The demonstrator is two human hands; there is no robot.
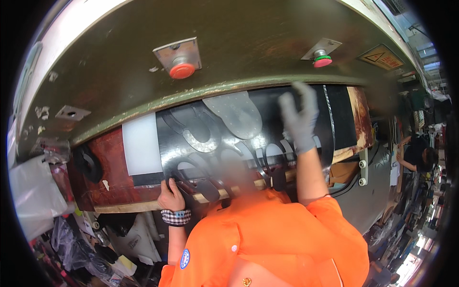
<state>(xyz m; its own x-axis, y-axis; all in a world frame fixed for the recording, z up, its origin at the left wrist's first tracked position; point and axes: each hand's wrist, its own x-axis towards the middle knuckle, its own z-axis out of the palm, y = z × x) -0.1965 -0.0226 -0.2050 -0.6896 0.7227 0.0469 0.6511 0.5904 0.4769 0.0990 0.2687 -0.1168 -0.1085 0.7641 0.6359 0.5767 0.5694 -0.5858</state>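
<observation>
A wide, glossy black sheet [179, 107] with several shoe-sole-shaped cut-outs lies across the work surface in front of me. My bare left hand [171, 196], with a checked band at the wrist, pinches the near left edge of this sheet. On the sheet's far middle part rests a grey sole-shaped plate [234, 112] with small holes. My right hand [300, 117], in a grey glove, is raised over the right part of the sheet, fingers spread and holding nothing. A blurred patch hides the near middle of the sheet.
Beyond the sheet stands a dark green machine beam [248, 45] with a red push button [181, 71] and a red-and-green button [322, 60]. A white panel [141, 146] lies left, near a black curved piece [87, 162]. Plastic bags [36, 196] are at far left; another person [418, 153] is far right.
</observation>
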